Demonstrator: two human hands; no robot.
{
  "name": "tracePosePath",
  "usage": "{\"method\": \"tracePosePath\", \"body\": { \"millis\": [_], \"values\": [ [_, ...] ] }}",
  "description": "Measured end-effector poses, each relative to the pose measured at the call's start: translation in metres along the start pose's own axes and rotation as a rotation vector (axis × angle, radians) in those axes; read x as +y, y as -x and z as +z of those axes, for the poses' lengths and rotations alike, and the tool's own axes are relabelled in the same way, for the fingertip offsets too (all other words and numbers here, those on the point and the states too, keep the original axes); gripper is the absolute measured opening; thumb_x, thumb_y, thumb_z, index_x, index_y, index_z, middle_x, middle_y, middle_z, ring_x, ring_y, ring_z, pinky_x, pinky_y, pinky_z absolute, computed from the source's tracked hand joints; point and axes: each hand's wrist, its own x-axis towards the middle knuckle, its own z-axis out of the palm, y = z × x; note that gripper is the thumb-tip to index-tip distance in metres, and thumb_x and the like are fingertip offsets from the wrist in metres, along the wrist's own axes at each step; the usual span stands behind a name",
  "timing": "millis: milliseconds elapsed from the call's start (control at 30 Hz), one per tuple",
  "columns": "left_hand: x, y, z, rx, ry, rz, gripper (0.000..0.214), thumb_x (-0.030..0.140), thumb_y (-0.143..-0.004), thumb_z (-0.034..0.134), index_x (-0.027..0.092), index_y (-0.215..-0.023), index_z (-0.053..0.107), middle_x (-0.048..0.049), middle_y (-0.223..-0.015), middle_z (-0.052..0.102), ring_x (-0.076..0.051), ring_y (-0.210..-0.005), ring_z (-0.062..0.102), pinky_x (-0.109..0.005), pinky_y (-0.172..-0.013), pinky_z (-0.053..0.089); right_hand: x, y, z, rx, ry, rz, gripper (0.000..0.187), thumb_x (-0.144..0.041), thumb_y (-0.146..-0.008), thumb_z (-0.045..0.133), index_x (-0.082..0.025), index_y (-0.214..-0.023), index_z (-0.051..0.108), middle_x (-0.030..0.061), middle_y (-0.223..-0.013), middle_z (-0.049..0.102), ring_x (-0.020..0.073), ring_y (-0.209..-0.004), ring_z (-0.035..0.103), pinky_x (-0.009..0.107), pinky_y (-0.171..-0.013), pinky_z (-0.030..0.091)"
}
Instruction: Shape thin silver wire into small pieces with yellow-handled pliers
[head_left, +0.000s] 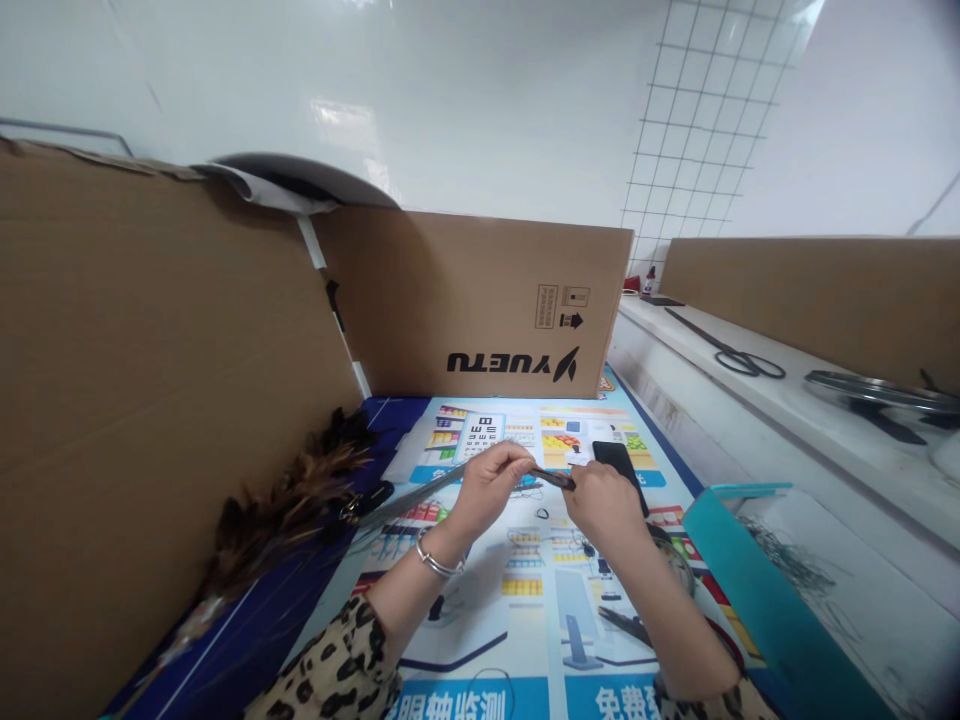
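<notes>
My left hand is closed in a pinch on a long grey strip, which runs out behind it to the left, towards a bundle of brown and black feathers. Between my two hands stretches a narrow dark piece; whether it is the end of the strip or a separate thing I cannot tell. My right hand is closed around the other end of this dark piece, its fingertips mostly hidden. A black phone lies just beyond my right hand.
Cardboard panels stand at the left and back. On the printed table cover lie loose thin wires and a dark tool beside my right forearm. A teal box holds tangled wire. Scissors rest on the white ledge.
</notes>
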Motion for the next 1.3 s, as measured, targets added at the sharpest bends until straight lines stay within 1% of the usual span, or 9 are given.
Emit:
{"method": "tracePosePath", "body": {
  "millis": [267, 500, 767, 900, 967, 1067, 1200, 1300],
  "values": [
    [-0.003, 0.0, 0.001, 0.009, 0.005, -0.001, 0.012, 0.024, -0.079, 0.053, 0.016, -0.074, 0.06, -0.0013, -0.07, 0.058, -0.013, -0.067, 0.052, -0.023, -0.064, 0.041, 0.001, 0.0, 0.001, 0.007, 0.001, -0.009, 0.028, -0.034, -0.082, 0.038, -0.018, -0.083, 0.06, 0.0087, -0.082, 0.06, 0.0203, -0.078, 0.053, 0.027, -0.06, 0.031],
    [-0.006, 0.0, 0.0, -0.008, -0.015, -0.002, 0.014, 0.026, -0.08, 0.052, 0.016, -0.074, 0.06, -0.0012, -0.07, 0.057, -0.013, -0.068, 0.052, -0.024, -0.064, 0.04, 0.001, 0.0, 0.003, 0.002, 0.004, -0.022, 0.025, -0.032, -0.081, 0.04, -0.017, -0.082, 0.06, 0.0082, -0.081, 0.06, 0.0208, -0.077, 0.054, 0.027, -0.059, 0.032],
    [-0.014, -0.001, 0.002, -0.021, -0.003, -0.008, 0.013, 0.024, -0.08, 0.053, 0.015, -0.073, 0.059, -0.0007, -0.069, 0.056, -0.012, -0.066, 0.05, -0.023, -0.062, 0.04, 0.002, -0.003, 0.013, -0.022, -0.013, -0.014, 0.026, -0.034, -0.081, 0.04, -0.017, -0.083, 0.059, 0.0092, -0.083, 0.06, 0.0208, -0.08, 0.054, 0.027, -0.063, 0.034],
    [-0.022, -0.003, 0.003, 0.001, 0.063, -0.069, 0.013, 0.024, -0.078, 0.054, 0.015, -0.071, 0.059, -0.0009, -0.069, 0.057, -0.012, -0.068, 0.051, -0.024, -0.064, 0.04, 0.001, -0.006, 0.023, -0.037, -0.066, 0.001, 0.03, -0.039, -0.082, 0.038, -0.017, -0.084, 0.058, 0.009, -0.086, 0.06, 0.0204, -0.082, 0.054, 0.027, -0.064, 0.035],
    [-0.028, -0.003, 0.004, 0.036, 0.146, -0.131, 0.014, 0.026, -0.079, 0.053, 0.015, -0.072, 0.058, -0.0011, -0.069, 0.057, -0.012, -0.067, 0.053, -0.025, -0.065, 0.042, 0.0, -0.009, 0.032, -0.092, -0.16, 0.007, 0.034, -0.043, -0.083, 0.036, -0.017, -0.083, 0.058, 0.008, -0.084, 0.06, 0.0186, -0.079, 0.055, 0.025, -0.062, 0.034],
    [-0.037, -0.003, 0.002, 0.109, 0.291, -0.228, 0.016, 0.029, -0.078, 0.054, 0.014, -0.073, 0.056, -0.0011, -0.067, 0.058, -0.013, -0.066, 0.056, -0.026, -0.065, 0.043, -0.005, -0.014, 0.05, -0.174, -0.424, 0.03, 0.036, -0.044, -0.083, 0.035, -0.017, -0.079, 0.058, 0.005, -0.075, 0.06, 0.0154, -0.069, 0.055, 0.023, -0.058, 0.033],
    [-0.049, 0.005, -0.006, 0.22, 0.464, -0.347, 0.019, 0.033, -0.076, 0.058, 0.014, -0.074, 0.055, -0.0011, -0.067, 0.059, -0.013, -0.065, 0.058, -0.027, -0.065, 0.044, -0.019, -0.016, 0.075, -0.16, -0.929, 0.138, 0.029, -0.042, -0.077, 0.045, -0.016, -0.08, 0.059, 0.0016, -0.067, 0.059, 0.014, -0.062, 0.052, 0.024, -0.058, 0.036],
    [-0.057, 0.014, -0.013, 0.225, 0.588, -0.408, 0.018, 0.032, -0.075, 0.059, 0.015, -0.075, 0.054, -0.0016, -0.069, 0.06, -0.012, -0.065, 0.058, -0.027, -0.065, 0.044, -0.03, -0.013, 0.089, -0.17, -1.344, 0.194, 0.031, -0.04, -0.07, 0.053, -0.015, -0.087, 0.059, -0.0002, -0.061, 0.056, 0.0133, -0.056, 0.05, 0.025, -0.056, 0.038]
  ]
}}
